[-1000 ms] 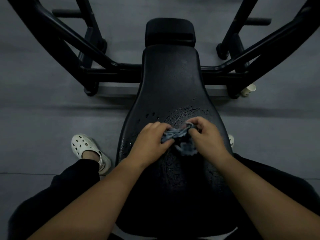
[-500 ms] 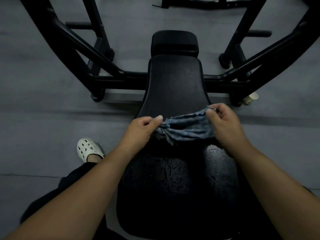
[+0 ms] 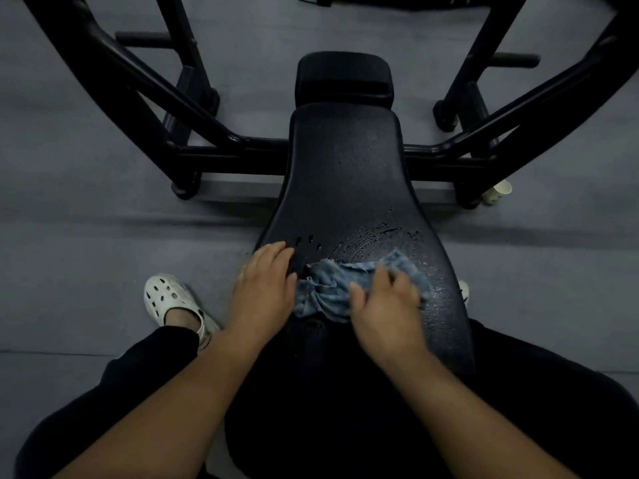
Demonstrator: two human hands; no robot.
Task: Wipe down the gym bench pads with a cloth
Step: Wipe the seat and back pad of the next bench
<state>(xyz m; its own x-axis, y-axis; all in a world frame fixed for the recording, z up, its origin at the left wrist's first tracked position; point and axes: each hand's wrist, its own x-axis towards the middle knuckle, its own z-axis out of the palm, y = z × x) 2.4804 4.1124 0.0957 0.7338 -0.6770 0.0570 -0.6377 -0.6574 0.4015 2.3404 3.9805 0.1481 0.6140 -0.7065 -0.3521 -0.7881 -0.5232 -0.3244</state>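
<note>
A long black bench pad (image 3: 345,174) runs away from me, with a small black head pad (image 3: 344,79) beyond it. Wet streaks and droplets shine on its near right part. A crumpled grey-blue cloth (image 3: 328,288) lies on the pad between my hands. My left hand (image 3: 264,288) rests flat on the pad's left edge, fingers straight, touching the cloth's left end. My right hand (image 3: 387,312) lies on top of the cloth's right part with fingers spread, slightly blurred. I sit astride the bench in black trousers.
A black steel frame (image 3: 214,150) spreads left and right behind the pad, with uprights at both sides. A paper cup (image 3: 498,191) stands by the right frame foot. My white clog (image 3: 169,299) is on the grey floor at left.
Both hands held the cloth stretched above the pad half a second ago. Now the cloth lies on the pad, and both hands have come down and opened onto it.
</note>
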